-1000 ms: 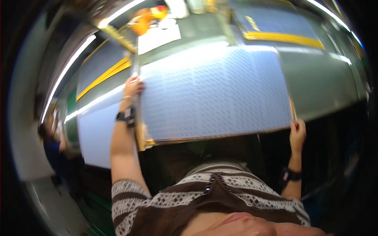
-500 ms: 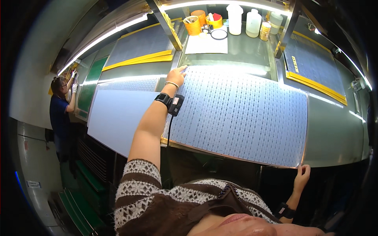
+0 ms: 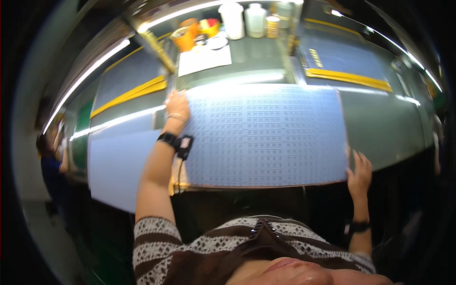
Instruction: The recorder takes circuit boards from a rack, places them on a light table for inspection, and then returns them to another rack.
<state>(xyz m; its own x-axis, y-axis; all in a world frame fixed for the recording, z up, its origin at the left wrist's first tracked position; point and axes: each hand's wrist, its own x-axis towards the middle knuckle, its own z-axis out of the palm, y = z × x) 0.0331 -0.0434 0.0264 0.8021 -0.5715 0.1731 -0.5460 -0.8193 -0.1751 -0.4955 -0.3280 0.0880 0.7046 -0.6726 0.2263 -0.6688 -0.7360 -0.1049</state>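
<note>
Patterned sheet (image 3: 266, 137), pale blue with rows of small dark marks, spreads across the middle of the frame on a grey-green bench (image 3: 387, 126), its near edge running along the bench front. Below it, a brown-and-white striped top (image 3: 159, 242) fills much of the lower frame. Plain pale-blue sheet material (image 3: 116, 166) lies at the left, beyond the left forearm. Dark panels with yellow edges rest farther back: one panel (image 3: 344, 54) at upper right, another panel (image 3: 128, 78) at upper left. A co-worker (image 3: 52, 164) in dark clothing, blurred, stands at the far left.

White paper (image 3: 204, 61) sits at upper center-left. The left hand (image 3: 177, 104) is at the patterned sheet's upper-left corner; blur leaves it unclear whether its fingers grip the edge. The right hand (image 3: 359, 172) is beside the lower part of the right edge, thumb and fingers apart; whether the thumb touches is uncertain.

Smaller things gather at the top: a white container (image 3: 232, 21), a translucent bottle (image 3: 255, 21), an orange roll (image 3: 183, 39) near the paper. A black wrist device (image 3: 184, 147) is strapped to the left wrist.
</note>
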